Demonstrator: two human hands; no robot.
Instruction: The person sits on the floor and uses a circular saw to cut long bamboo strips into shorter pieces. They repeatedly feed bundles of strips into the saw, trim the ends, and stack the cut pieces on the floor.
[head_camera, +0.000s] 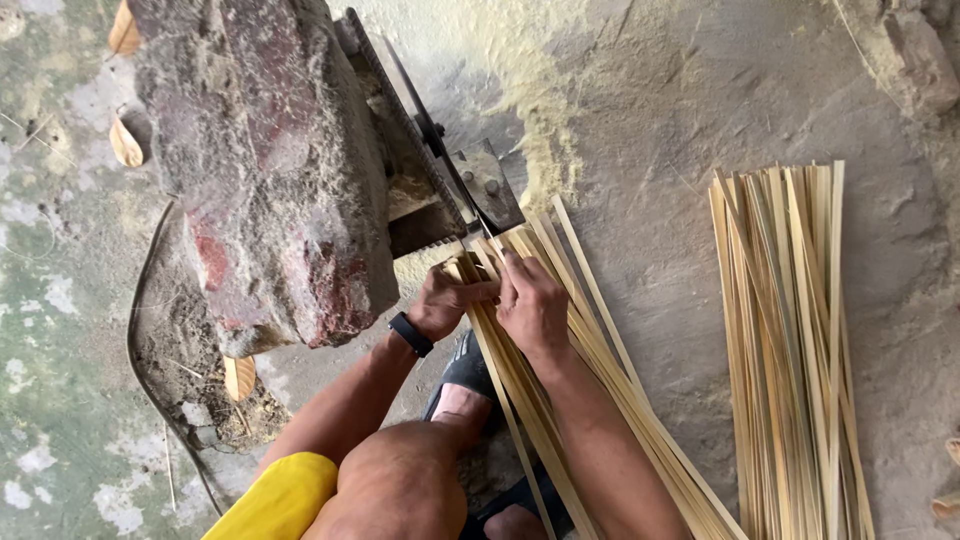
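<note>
At the bottom centre of the frame, a person's bent knee (400, 490) and a yellow garment (280, 500) fill the foreground, with a foot in a dark sandal (465, 385) just above them. A bundle of thin bamboo strips (600, 400) runs diagonally from the lower right up to the middle of the frame, passing under both forearms. The left hand (448, 300), a black wristband (410, 334) at its wrist, is closed around the upper ends of the strips from the left side. The right hand (533, 305) lies flat on top of the same bundle just beside it, fingers narrow and pressed down on the strips, whose tips fan out beyond the fingertips. Directly above the hands stands a metal cutting frame (450, 180), its toothed edge touching the strip ends. A large reddish-brown stone (270, 170) rests against the frame in the upper left. At the right edge, well apart from the hands, a second pile of bamboo strips (790, 360) lies lengthwise on the dusty ground (660, 110). Pale sawdust (540, 100) is scattered above the frame, and dry leaves (125, 145) lie at the far left.
</note>
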